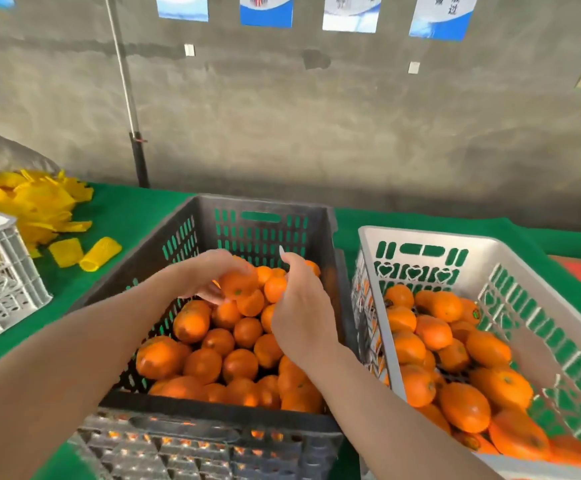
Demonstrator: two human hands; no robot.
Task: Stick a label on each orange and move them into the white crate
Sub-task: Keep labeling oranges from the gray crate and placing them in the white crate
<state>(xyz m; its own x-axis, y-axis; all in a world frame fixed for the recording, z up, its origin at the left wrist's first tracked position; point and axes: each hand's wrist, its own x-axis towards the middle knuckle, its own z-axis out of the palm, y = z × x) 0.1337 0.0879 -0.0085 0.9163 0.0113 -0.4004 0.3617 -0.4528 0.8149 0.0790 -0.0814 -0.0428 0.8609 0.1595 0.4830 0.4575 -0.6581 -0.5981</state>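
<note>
Labelling step: left hand [209, 271] grasps an orange [237, 285]; right hand [303, 306] grip cannot be told. Next, judged: carry it into the white crate [420, 233].

The right hand [303, 306] shows only its back; its fingertips, and anything pinched there, are hidden. The left hand [213, 271] covers part of the round orange fruit [239, 284] it grips. Right of the right hand, the white slotted plastic crate [420, 237] runs off the right and bottom edges. Far left of the left hand, a grey lattice plastic crate [1, 278] is cut off.
</note>
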